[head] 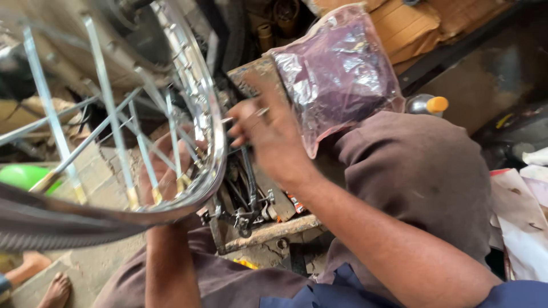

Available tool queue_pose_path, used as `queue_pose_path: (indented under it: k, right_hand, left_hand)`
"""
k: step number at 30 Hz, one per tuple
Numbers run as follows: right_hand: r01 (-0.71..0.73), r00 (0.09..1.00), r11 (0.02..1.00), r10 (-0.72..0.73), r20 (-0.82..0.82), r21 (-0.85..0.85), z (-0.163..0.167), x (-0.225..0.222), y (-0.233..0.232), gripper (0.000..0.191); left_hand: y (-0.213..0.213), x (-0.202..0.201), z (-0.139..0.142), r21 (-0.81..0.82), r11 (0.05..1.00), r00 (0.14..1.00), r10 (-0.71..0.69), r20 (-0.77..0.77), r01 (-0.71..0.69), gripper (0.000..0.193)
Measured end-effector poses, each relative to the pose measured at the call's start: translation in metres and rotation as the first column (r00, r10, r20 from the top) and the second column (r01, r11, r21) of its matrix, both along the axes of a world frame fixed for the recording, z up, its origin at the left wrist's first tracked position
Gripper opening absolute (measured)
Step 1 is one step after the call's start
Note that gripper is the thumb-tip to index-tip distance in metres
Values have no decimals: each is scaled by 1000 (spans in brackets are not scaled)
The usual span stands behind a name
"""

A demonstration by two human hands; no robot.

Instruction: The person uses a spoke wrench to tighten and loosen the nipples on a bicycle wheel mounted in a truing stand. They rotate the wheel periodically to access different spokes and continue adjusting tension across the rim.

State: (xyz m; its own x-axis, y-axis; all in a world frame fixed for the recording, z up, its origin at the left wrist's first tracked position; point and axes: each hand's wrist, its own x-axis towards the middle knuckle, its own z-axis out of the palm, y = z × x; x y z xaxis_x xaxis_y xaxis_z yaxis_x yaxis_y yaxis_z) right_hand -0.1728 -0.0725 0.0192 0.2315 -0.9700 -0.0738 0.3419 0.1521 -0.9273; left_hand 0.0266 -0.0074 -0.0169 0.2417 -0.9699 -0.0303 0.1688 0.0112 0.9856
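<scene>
A chrome spoked wheel rim (211, 154) fills the left of the head view, with a black tyre (51, 228) along its lower edge. My left hand (165, 171) is behind the spokes and grips the rim from inside near its lower right. My right hand (268, 131) is just right of the rim, fingers curled at its edge; a small thin metal piece seems pinched at the fingertips, but blur hides what it is. My knee in brown cloth (411, 171) is raised at the right.
A wooden box (268, 231) with black metal tools stands below the hands. A clear plastic bag with dark contents (337, 68) lies beyond my knee. A bottle with an orange cap (428, 104), cardboard, papers at right, a green object at left and another person's bare feet at bottom left.
</scene>
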Motion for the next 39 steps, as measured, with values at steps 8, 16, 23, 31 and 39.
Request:
queue_pose_path:
  k: [8, 16, 23, 31, 39]
  right_hand:
    - [-185, 983, 980, 184, -23, -75, -18, 17, 20, 34]
    - [-297, 948, 932, 262, -183, -207, 10, 15, 5, 35]
    - [-419, 847, 778, 150, -510, -468, 15, 17, 27, 35]
    - [-210, 977, 976, 212, -34, 48, -3, 27, 13, 34]
    - [22, 988, 923, -78, 131, 385, -28, 20, 0, 29]
  left_hand:
    - [3, -2, -2, 6, 1000, 999, 17, 48, -18, 30]
    - [8, 1, -12, 26, 1000, 988, 3, -158, 1, 26]
    - [2, 12, -17, -142, 980, 963, -165, -211, 137, 46]
    - [5, 4, -14, -199, 949, 870, -304, -388, 243, 15]
    - [3, 10, -2, -4, 997, 997, -79, -3, 79, 24]
